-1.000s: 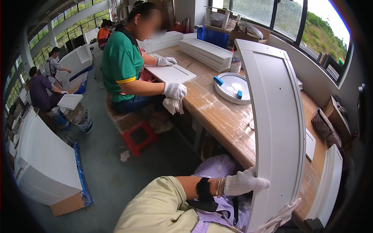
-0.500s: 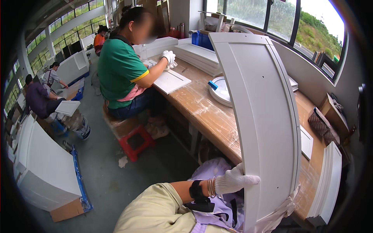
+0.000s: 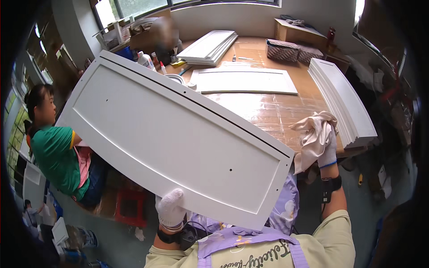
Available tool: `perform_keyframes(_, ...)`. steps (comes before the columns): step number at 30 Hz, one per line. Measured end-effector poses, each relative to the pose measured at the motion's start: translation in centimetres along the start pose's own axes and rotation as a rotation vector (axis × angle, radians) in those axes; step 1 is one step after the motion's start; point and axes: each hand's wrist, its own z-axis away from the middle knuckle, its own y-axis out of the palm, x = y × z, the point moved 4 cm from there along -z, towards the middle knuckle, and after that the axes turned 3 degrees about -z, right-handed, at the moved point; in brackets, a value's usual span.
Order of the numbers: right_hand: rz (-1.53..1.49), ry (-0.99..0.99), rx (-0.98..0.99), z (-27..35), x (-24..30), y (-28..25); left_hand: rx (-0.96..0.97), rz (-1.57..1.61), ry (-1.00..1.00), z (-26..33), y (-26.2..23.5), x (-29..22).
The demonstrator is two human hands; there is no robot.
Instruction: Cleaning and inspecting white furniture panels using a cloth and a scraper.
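Observation:
A large white panel point(image 3: 174, 138), with a raised frame, a dark groove along one long edge and small holes, slants in front of me. Its left end is higher and farther away. My left hand point(image 3: 170, 209), in a white knit glove, grips the panel's lower edge, thumb on the face; the fingers behind are hidden. My gloved right hand point(image 3: 330, 149) is beside the panel's right end, closed on a crumpled beige cloth point(image 3: 313, 134) that covers most of its fingers. The cloth hangs near the panel's right corner.
On the brown table point(image 3: 286, 109) lie another white panel point(image 3: 246, 81), a far panel stack point(image 3: 210, 47) and a right-hand stack point(image 3: 344, 100). Patterned baskets point(image 3: 282, 50) and a white bottle point(image 3: 145, 61) stand farther back. A person in green point(image 3: 56, 152) sits at left, near a red stool point(image 3: 130, 207).
The panel has swung from nearly upright to a slant across my front, its far end now at left. My right hand and the cloth have come out from behind it. The view has turned right.

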Motion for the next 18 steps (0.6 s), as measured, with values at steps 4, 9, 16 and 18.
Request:
perform_keyframes(4,0.008,-0.104,-0.184,-2.8,1.9,4.3,-0.064,0.436,-0.488,2.9,-0.5,3.1)
perform_keyframes(9,0.708,-0.167,-0.544,-7.3,4.5,-1.9,-0.068,0.749,-0.557,1.6,0.3,1.8)
perform_keyframes(16,2.067,-0.599,-0.133,1.6,1.8,4.5,0.008,0.981,-0.815,-0.6,2.0,-0.4)
perform_keyframes(18,1.455,-0.274,-0.038,2.9,0.7,0.1,0.04,1.426,-0.848,-2.2,3.5,-0.8)
